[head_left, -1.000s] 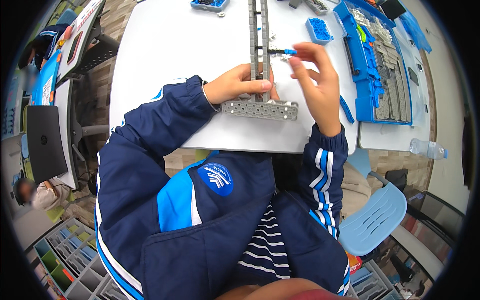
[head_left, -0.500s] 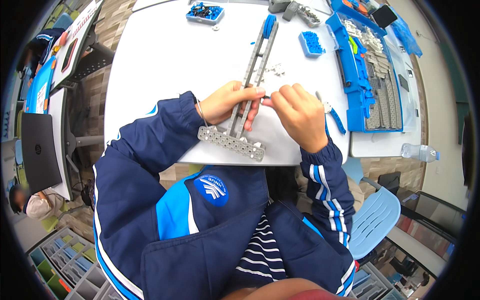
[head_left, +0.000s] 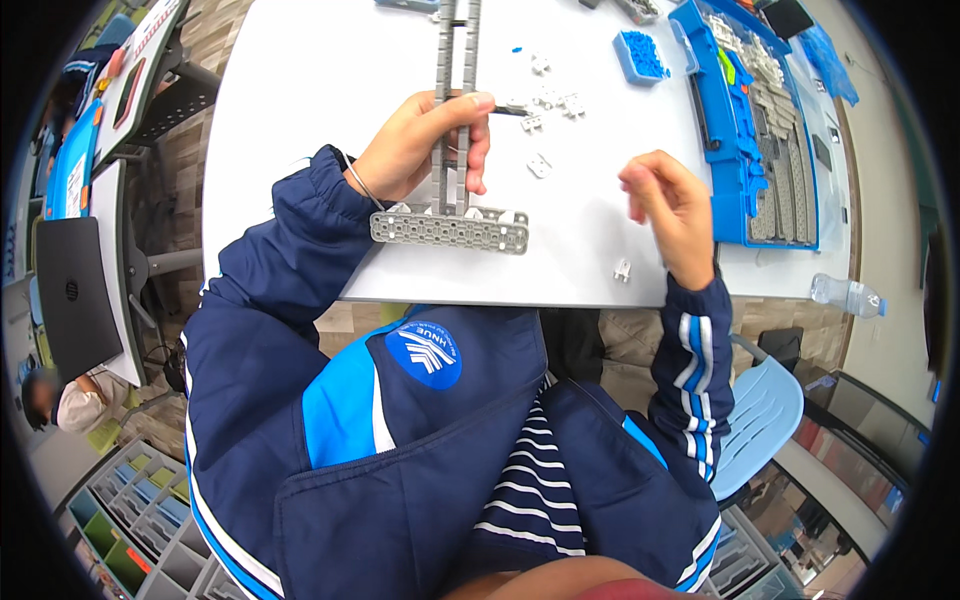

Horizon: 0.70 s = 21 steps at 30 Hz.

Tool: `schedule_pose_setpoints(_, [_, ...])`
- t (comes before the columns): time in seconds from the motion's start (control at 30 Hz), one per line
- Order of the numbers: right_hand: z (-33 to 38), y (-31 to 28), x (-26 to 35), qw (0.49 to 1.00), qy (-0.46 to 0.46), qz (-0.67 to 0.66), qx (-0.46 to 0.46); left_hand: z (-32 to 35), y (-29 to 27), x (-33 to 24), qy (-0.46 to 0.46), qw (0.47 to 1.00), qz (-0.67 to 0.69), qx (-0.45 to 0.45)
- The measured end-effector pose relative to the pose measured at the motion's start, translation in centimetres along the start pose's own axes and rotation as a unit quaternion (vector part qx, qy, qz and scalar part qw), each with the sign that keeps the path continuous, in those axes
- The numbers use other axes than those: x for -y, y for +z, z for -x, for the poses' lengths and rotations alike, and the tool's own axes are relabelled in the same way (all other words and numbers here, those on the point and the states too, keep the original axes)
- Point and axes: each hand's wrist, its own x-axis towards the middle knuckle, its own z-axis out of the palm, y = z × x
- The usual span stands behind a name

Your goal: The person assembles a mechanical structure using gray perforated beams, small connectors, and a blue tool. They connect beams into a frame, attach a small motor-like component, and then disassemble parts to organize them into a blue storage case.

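Note:
My left hand [head_left: 405, 150] is closed round two long parallel grey plastic beams [head_left: 442, 170], part of a building-kit frame. The beams rise from a wide, perforated grey crosspiece [head_left: 450, 230] at the near end and run off the top of the picture. A thin black shaft [head_left: 512, 110] pokes out to the right beside my left thumb. Away to the right, my right hand [head_left: 675, 215] is above the table with its fingers curled inward; whether something small is in them is hidden. A small white connector [head_left: 622, 270] lies just left of my right wrist.
Several white connectors [head_left: 540, 165] are scattered beyond the frame on the white table [head_left: 300, 110]. To the right stand a box of small blue pins [head_left: 640, 55] and a blue case [head_left: 730, 190] of grey beams. A water bottle [head_left: 848, 297] lies at the far right.
My right hand has left the black shaft and moved right. My left hand and the frame appear higher and further left; the frame's blue wheel is out of view. The blue-handled pliers no longer show.

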Motion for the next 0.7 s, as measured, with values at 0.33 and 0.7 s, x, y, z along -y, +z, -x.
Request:
schedule_pose_setpoints(0.33, [-0.7, 4.5, -0.6, 0.994, -0.085, 0.015, -0.063, -0.6, -0.7, 0.7, -0.073, 0.975, -0.206, 0.028])
schedule_pose_setpoints(0.7, [-3.1, 3.4, -4.1, 0.972, -0.083, 0.215, -0.038, -1.2, -1.7, 1.4, -0.101, 0.988, -0.115, 0.027])
